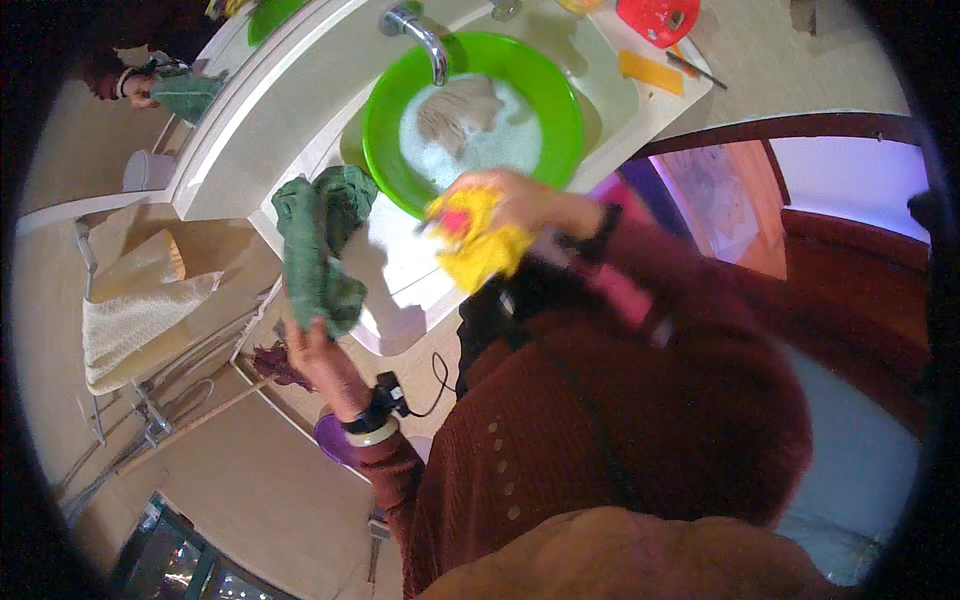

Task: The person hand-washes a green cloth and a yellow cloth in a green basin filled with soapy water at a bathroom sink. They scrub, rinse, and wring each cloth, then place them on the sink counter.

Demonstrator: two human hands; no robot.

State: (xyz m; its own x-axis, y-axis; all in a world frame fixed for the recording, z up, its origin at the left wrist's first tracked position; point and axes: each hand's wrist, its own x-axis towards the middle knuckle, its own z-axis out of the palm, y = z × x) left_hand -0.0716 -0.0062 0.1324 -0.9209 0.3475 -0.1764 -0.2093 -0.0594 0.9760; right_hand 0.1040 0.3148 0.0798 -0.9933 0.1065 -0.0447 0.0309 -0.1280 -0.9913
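My right hand (522, 205) is closed round a crumpled yellow cloth (482, 255) with a pink-red patch, at the near rim of a bright green basin (567, 125). Inside the basin, a grey-beige cloth (455, 112) lies in foamy water (500, 150). To the left, a rumpled dark green cloth (320, 250), perhaps a garment, stretches across the counter's left end. My left hand (325, 362) has its fingers on the near end of this green cloth and appears to grip it; motion blurs the fingertips. Both wrists wear dark bands.
A chrome tap (428, 45) reaches over the basin, which stands in a white sink counter (395, 305). At the far right lie a red plastic item (658, 18), a yellow-orange block (650, 72) and a dark-handled brush-like tool (697, 70). A pale towel (140, 320) hangs at left; a purple bucket (335, 440) stands below.
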